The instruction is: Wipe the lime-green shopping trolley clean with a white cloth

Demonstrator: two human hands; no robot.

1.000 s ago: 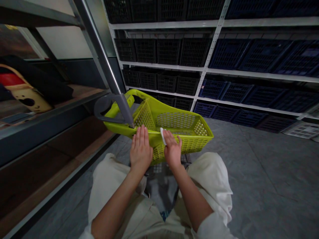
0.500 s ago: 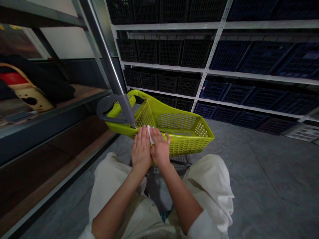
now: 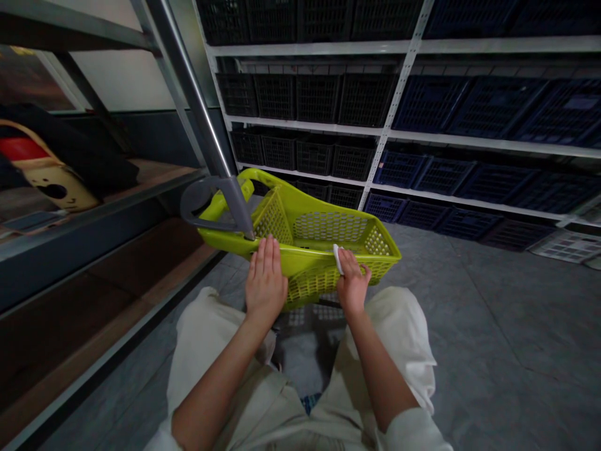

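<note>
In front of my knees stands a yellow-green plastic shopping cart basket (image 3: 305, 263) with lattice walls. My left hand (image 3: 266, 279) lies flat on its near side, fingers straight and pointing at the upper rim, close to the grey handle bracket (image 3: 238, 207). Farther right along the same side, my right hand (image 3: 352, 285) presses a folded white cloth (image 3: 337, 258) to the surface just below the rim. The fingers partly cover the cloth.
A metal pole (image 3: 200, 106) rises from the bracket. Shelves at left hold a yellow container (image 3: 63, 185) and a phone-like slab (image 3: 35, 220). Behind the cart, white racks (image 3: 392, 100) carry black crates (image 3: 317, 97) and blue crates (image 3: 432, 103). Grey floor (image 3: 483, 313) extends right.
My right hand has slid right along the basket's side with the white cloth, away from my left hand. The left hand has stayed nearly in place.
</note>
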